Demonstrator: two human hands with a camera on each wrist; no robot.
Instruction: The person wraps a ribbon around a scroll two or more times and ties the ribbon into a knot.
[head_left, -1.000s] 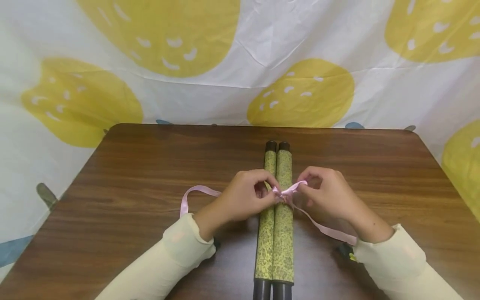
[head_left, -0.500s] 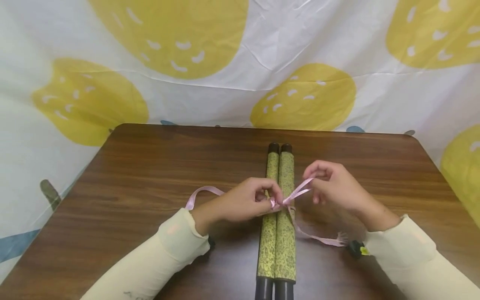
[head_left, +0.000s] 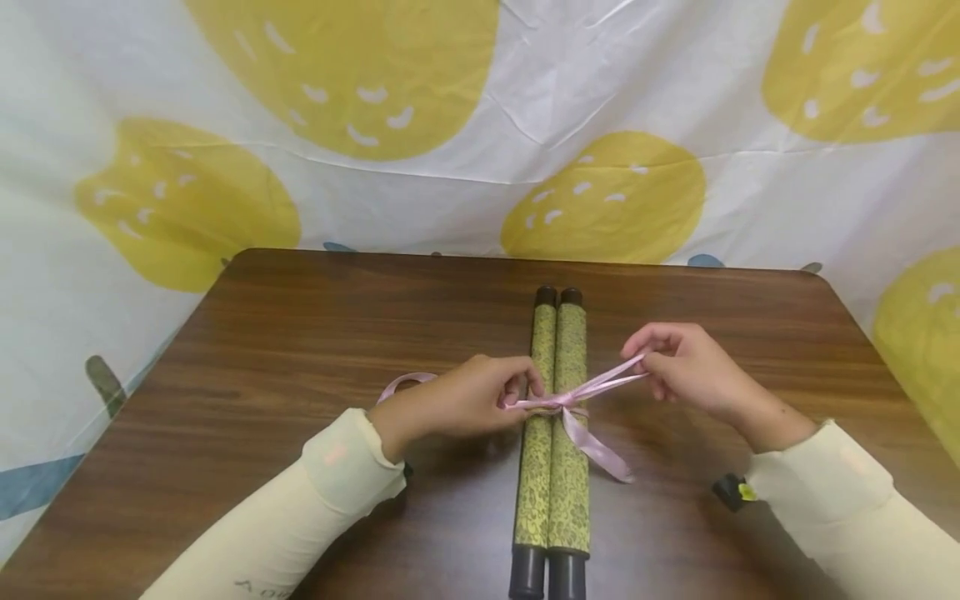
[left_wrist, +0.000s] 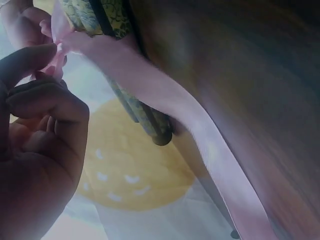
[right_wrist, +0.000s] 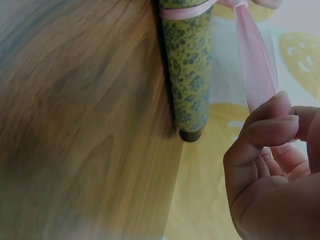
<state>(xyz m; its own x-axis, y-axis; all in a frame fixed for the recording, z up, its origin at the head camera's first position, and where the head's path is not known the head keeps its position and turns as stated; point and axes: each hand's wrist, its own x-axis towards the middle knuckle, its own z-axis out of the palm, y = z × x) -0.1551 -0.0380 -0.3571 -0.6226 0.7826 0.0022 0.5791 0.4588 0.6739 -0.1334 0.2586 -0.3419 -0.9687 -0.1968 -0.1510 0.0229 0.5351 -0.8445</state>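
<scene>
Two scrolls covered in green-gold floral brocade, a left one [head_left: 535,492] and a right one [head_left: 570,500], lie side by side with dark end knobs. A pink ribbon [head_left: 597,450] goes round them, with its knot on top. My left hand [head_left: 468,400] pinches the ribbon just left of the knot, over the left scroll. To the right, my right hand [head_left: 697,375] pinches a ribbon loop between thumb and index finger, drawn taut above the table. One tail hangs toward me across the right scroll. In the left wrist view another ribbon tail [left_wrist: 175,100] trails past the hand.
The scrolls lie on a dark wood-grain table [head_left: 337,317] with rounded far corners. Behind it hangs a white cloth [head_left: 420,200] printed with yellow lemons. A small black object with a yellow bit [head_left: 731,492] shows beside my right cuff.
My right hand has moved right, stretching its ribbon loop longer. My left hand has shifted slightly left, and the knot looks tighter. The right tail now drops across the right scroll.
</scene>
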